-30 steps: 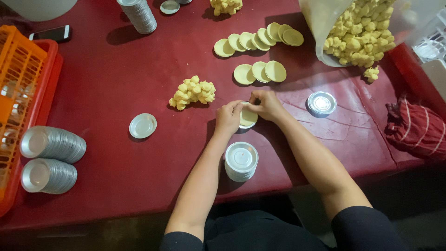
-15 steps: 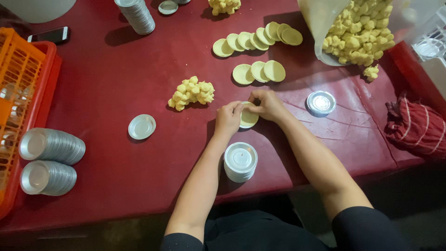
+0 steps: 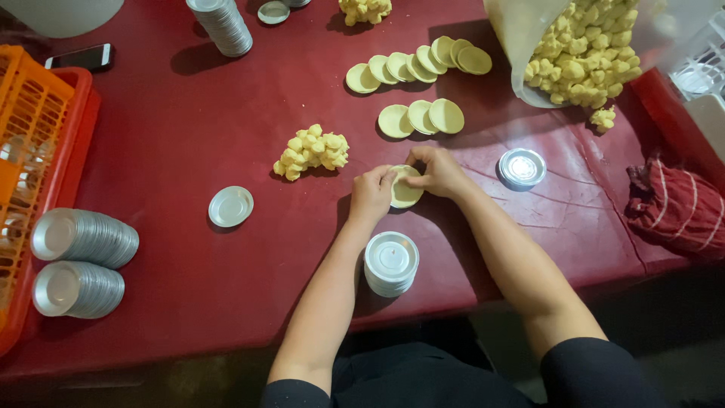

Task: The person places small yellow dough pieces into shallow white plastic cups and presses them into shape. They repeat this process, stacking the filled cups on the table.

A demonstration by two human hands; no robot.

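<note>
Left hand (image 3: 371, 195): fingers curled, pressing the left edge of a dough-filled tin (image 3: 405, 189). Right hand (image 3: 438, 171): fingers bent over the tin's upper right edge, gripping it. Both hands close on the one tin, which rests on the red worktop (image 3: 181, 136) near its centre.

At 6 o'clock from the hands, near: short stack of foil tins (image 3: 391, 262). At 9 o'clock, just beside: heap of yellow dough lumps (image 3: 311, 151); farther at 8 o'clock, a single empty tin (image 3: 230, 206). At 12 o'clock, near: row of three filled tins (image 3: 421, 118); beyond it, a longer overlapping row of filled tins (image 3: 419, 66). At 3 o'clock: lone upturned tin (image 3: 522, 167). At 1 o'clock: clear bag of dough lumps (image 3: 585, 53), tipped open onto the worktop. At 3 to 4 o'clock, well apart: striped red cloth (image 3: 676, 208). At 8 o'clock, worktop edge: two lying stacks of tins (image 3: 79, 257) beside an orange crate (image 3: 30, 106). At 11 o'clock, far: tall tin stack (image 3: 221, 26) and a phone (image 3: 79, 57).
</note>
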